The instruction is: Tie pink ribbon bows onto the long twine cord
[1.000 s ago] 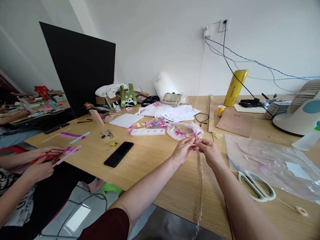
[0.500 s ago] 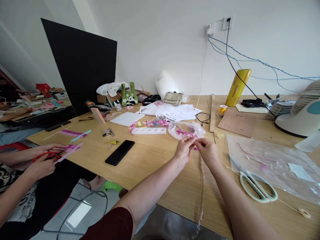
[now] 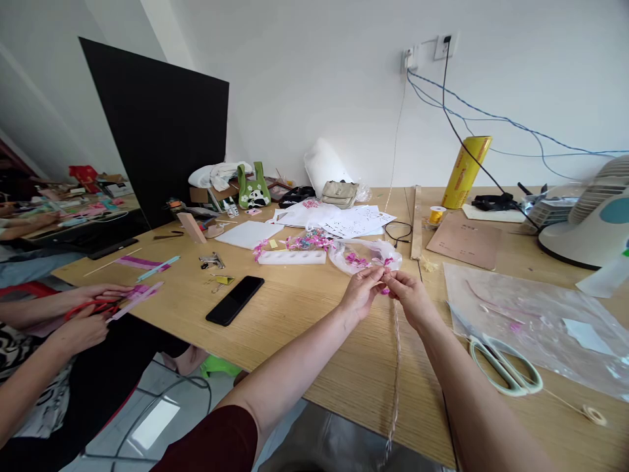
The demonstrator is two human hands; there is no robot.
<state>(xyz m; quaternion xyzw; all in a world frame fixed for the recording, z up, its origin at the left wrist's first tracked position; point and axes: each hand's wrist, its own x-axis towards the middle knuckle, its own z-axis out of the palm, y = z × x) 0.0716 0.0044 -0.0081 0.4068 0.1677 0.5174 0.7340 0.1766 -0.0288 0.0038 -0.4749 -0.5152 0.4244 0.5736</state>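
Note:
My left hand (image 3: 364, 292) and my right hand (image 3: 405, 296) meet above the table, fingertips pinched together on a small pink ribbon flower (image 3: 386, 262). Its petals stick out above and below my fingers, which hide the middle. Just behind my hands lies a white plastic bag (image 3: 344, 260) with more pink flowers (image 3: 358, 260) on it. A twisted pale cord (image 3: 396, 367) hangs below my hands and runs past the table's front edge. To the right of my right forearm lie scissors with pale green handles (image 3: 506, 367).
A black phone (image 3: 234, 300) and binder clips (image 3: 223, 280) lie left of my arms. At the far left, a co-worker's hands (image 3: 83, 328) hold red-handled scissors (image 3: 93, 307) at purple ribbon. A clear plastic sheet (image 3: 535, 321), a yellow roll (image 3: 466, 172) and a fan (image 3: 584, 216) stand or lie right.
Both my hands stay pinched on the pink flower, with small turns of the fingers and wrists. The flower's upper petals were covered half a second ago and show again now. The view shifts slightly.

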